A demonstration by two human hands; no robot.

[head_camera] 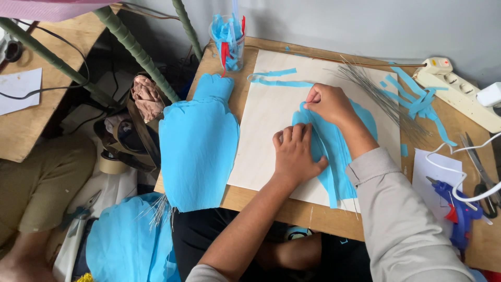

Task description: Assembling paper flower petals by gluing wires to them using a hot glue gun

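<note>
Here, nearest the camera, the left hand [296, 155] lies flat, fingers together and spread over the near edge of a blue crepe-paper petal [334, 149], pinning it to the pale board [266, 115] that rests on the tabletop [271, 201]. Just beyond, the right hand [326, 103] pinches the petal's far edge between thumb and fingertips, closed on the paper. The petal lies at the middle-right of the board, under both hands. To work this step well, the flat hand should, in all likelihood, keep even pressure while the pinching hand shapes the edge gently, since crepe tears readily. A finished large blue petal [198, 146] hangs over the board's left side. Farther off lie thin wires [376, 89], blue paper strips [417, 102], a cup of scraps [228, 42] and a power strip [459, 89]; a blue glue gun [459, 211] sits at right
</note>
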